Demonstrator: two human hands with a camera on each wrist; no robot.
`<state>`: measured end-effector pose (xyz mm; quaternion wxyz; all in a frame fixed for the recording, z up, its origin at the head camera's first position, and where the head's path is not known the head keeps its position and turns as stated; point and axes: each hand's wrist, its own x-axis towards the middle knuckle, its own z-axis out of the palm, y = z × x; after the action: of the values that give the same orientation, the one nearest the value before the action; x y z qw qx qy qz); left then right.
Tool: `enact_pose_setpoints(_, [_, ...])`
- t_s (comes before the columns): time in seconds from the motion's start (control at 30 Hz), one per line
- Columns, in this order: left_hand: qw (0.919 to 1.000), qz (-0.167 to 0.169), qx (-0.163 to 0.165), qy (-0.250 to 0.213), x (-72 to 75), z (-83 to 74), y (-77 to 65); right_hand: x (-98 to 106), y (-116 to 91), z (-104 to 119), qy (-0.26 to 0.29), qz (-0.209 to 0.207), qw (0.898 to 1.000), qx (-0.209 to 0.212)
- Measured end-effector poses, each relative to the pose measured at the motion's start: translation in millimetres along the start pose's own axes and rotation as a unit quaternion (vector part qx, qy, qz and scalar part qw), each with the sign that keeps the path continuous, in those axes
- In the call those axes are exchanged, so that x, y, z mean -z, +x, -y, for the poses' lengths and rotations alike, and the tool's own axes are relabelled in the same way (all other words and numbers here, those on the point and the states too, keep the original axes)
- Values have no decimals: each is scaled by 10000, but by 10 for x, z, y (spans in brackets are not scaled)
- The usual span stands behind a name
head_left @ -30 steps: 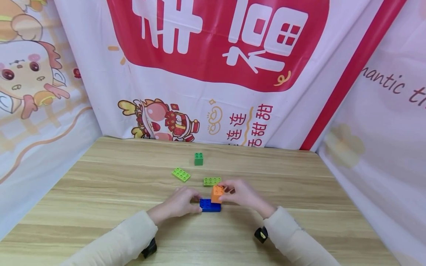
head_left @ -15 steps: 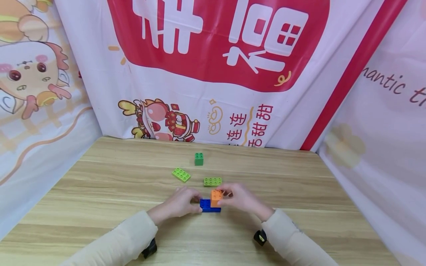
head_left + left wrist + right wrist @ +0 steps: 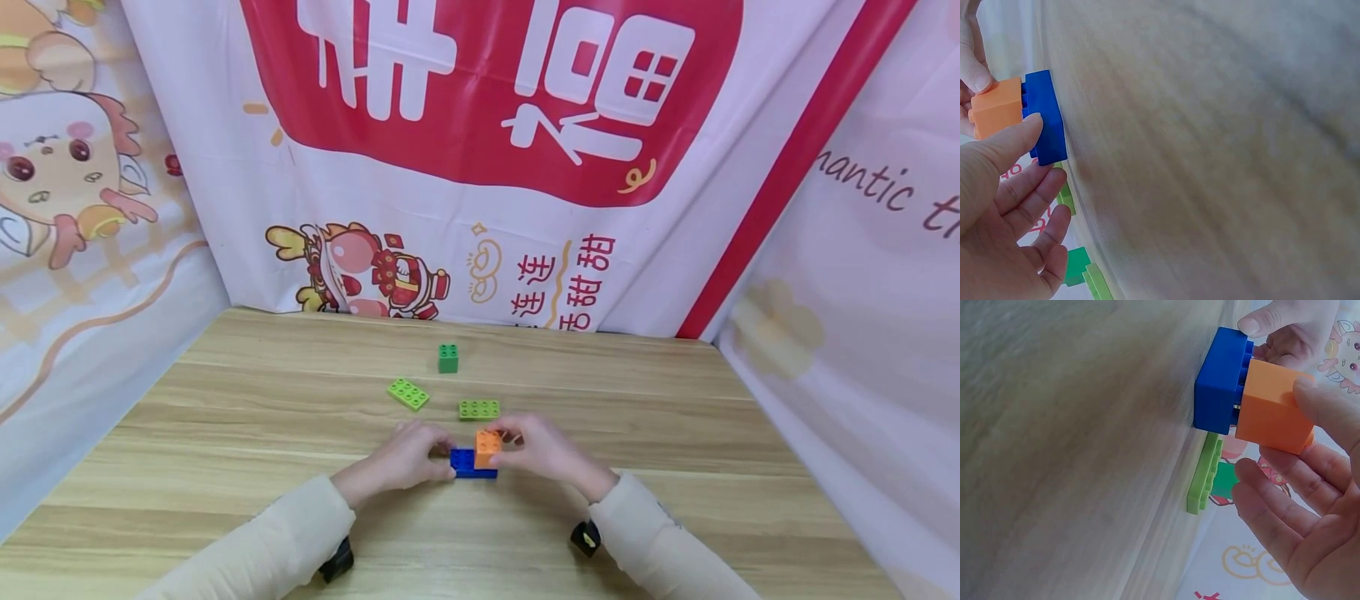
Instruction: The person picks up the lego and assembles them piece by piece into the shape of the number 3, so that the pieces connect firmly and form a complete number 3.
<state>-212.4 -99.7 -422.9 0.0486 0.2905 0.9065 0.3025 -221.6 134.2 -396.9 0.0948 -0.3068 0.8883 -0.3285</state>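
A blue toy building brick with studs lies on the wooden table; my left hand holds its left end between thumb and fingers. My right hand pinches a square orange building brick over the right half of the blue one. In the right wrist view, the underside of the orange brick is right at the studs of the blue brick, with a thin gap showing between their bodies. In the left wrist view, my left thumb presses the blue brick's side.
Just behind the hands lies a lime-green flat brick, studs up. Another lime-green brick lies angled farther left. A darker green square brick stands toward the back. Printed cloth hangs along the table's back edge.
My right hand has lowered the orange brick slightly toward the blue brick and shifted it a little to the left. The left hand and blue brick have stayed in place.
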Motion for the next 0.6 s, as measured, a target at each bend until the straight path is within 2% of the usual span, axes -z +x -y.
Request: enact_pose_setpoints(0.6, [10000, -36, 26, 27, -6, -8, 15, -34, 7, 29, -354, -180, 9991, 178])
